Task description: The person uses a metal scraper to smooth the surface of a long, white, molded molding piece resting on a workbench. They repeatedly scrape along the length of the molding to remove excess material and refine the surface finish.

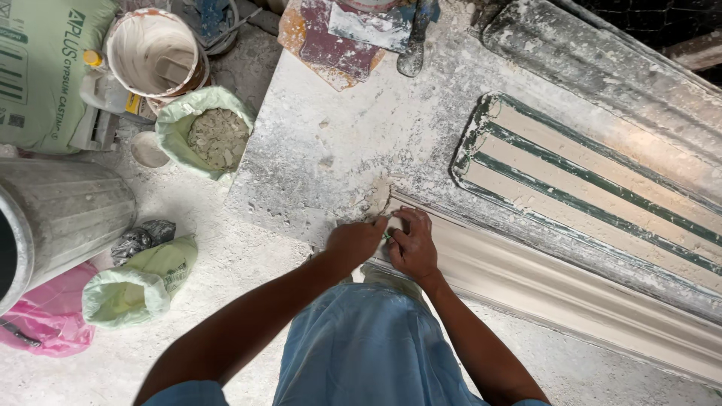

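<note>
Both hands meet at the near end of a long, cream-white plaster cornice moulding (556,289) that lies on the plaster-crusted grey worktable (331,143) and runs away to the right. The left hand (353,242) rests at the moulding's end corner with its fingers curled in and pinched together; whether anything sits between them cannot be told. The right hand (412,244) lies just beside it, touching the top edge of the cast, fingers bent and closed around a small green object (387,235) that is mostly hidden. Judging by how things lie, the cast looks fully formed and smooth along its length, and the work appears confined to dressing this one end, where a rough patch of plaster (376,197) spreads on the table just above the fingers. Beside the moulding lies a ribbed green-and-cream mould (602,188), bare of fresh plaster. Off the table to the left stand a white plaster-coated bucket (154,53) and an open pale green sack of lumpy grey material (210,135)
</note>
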The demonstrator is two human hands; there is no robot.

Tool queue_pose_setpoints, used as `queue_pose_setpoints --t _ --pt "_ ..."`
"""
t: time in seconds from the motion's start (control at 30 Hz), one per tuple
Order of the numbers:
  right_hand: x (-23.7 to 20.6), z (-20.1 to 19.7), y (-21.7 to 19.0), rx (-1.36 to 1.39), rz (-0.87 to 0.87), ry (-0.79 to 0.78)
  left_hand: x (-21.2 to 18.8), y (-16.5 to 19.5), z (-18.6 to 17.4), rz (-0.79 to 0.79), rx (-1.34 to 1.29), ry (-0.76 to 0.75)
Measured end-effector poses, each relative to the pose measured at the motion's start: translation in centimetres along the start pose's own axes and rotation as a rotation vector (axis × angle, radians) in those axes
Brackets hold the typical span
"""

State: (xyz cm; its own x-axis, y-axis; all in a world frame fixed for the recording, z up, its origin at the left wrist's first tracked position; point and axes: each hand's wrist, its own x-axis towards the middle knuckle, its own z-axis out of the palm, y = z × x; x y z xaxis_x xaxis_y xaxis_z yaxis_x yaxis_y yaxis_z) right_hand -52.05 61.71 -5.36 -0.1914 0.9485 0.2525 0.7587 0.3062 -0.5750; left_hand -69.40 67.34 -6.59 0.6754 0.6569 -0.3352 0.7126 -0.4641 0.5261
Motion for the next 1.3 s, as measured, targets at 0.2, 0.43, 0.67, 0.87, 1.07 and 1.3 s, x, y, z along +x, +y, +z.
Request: queue_pose_setpoints --t 0.2,0.43,0.67,0.87,1.07,1.3 --pt "-0.2 -0.1 -0.4 0.008 0.053 0.000 3.5 -0.3 -2.8 -0.102 -0.168 -0.117" --pt "0.0 -0.3 -0.7 -0.040 0.036 0.005 -5.1 -2.4 -0.8 -0.189 -0.319 -0.011" --pt "0.0 -0.2 -0.7 -0.070 0.058 -0.020 -6.9 -0.4 4.2 -0.033 0.318 0.332" --pt "0.1 0.0 -0.6 -0.084 0.037 -0.005 -5.5 2.5 3.7 -0.132 0.282 0.312" --pt "0.3 0.2 -0.6 -0.100 0.027 0.016 -4.3 3.6 2.0 -0.202 0.058 0.153" --pt "0.6 0.0 -1.0 -0.120 0.022 0.015 -2.5 2.4 0.2 -0.242 -0.328 0.069"
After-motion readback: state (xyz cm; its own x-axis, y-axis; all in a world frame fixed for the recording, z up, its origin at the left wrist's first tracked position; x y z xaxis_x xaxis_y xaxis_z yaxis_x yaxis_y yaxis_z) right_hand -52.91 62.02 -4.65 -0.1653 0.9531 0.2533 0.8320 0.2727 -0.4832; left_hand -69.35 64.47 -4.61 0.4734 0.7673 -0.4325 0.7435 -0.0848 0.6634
